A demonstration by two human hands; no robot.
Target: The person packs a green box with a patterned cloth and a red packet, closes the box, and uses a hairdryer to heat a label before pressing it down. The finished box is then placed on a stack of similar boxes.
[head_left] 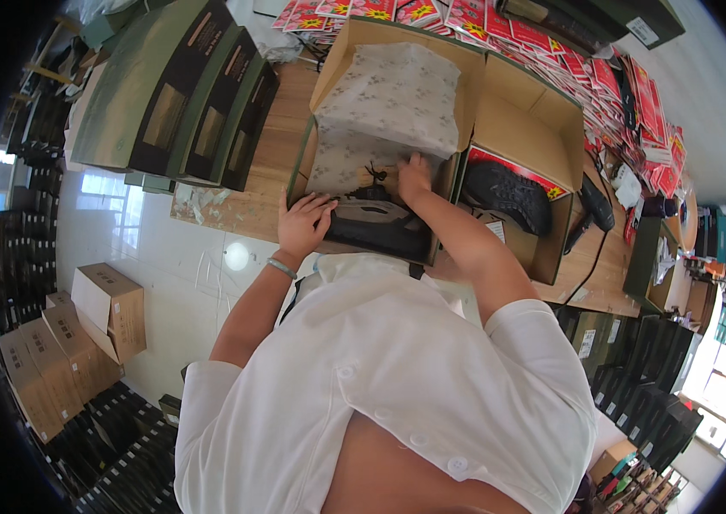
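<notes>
Shoe (376, 230): it lay just right of your left hand (304, 224), nearer you than your right hand (414, 178).
Left hand: your fingers lay apart at its end.
Right hand: beside patterned paper (393, 94); its grip couldn't be told.

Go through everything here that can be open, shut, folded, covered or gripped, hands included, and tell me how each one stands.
Middle box: open
Patterned paper: unfolded, reaching up out of the middle box
Grey shoe: in the middle box, uncovered on top
Right box: open
Black shoe: in the right box, uncovered
Stacked boxes: appear shut
Left hand: spread, at the grey shoe's left end
Right hand: curled, grip unclear
</notes>
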